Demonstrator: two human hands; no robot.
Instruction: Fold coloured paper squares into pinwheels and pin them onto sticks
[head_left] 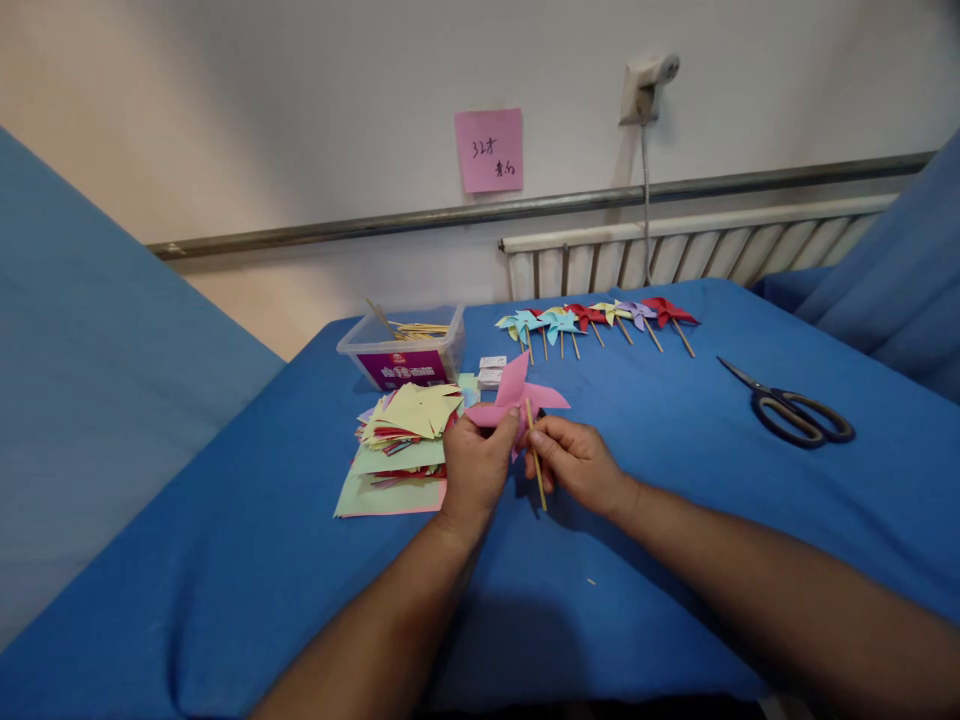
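A pink paper pinwheel (pixel 513 382) is gripped in my left hand (pixel 481 462), its thumb pressed near the pinwheel's middle. My right hand (pixel 576 462) pinches a thin wooden stick (pixel 539 480), whose upper end lies against the pinwheel's centre. Whether the stick is fastened to the paper cannot be made out. Left of my left hand lies a stack of cut paper sheets (pixel 416 410), yellow on top, over pale green paper (pixel 375 497). Two small white boxes (pixel 491 372) stand just behind the pinwheel.
A clear plastic tub (pixel 450 350) of wooden sticks (pixel 420 331) stands at the back left. Several finished pinwheels (pixel 561 322) lie in a row at the back. Black-handled scissors (pixel 787 410) rest on the right of the blue cloth (pixel 660 620). A small stick scrap (pixel 591 581) lies near the front.
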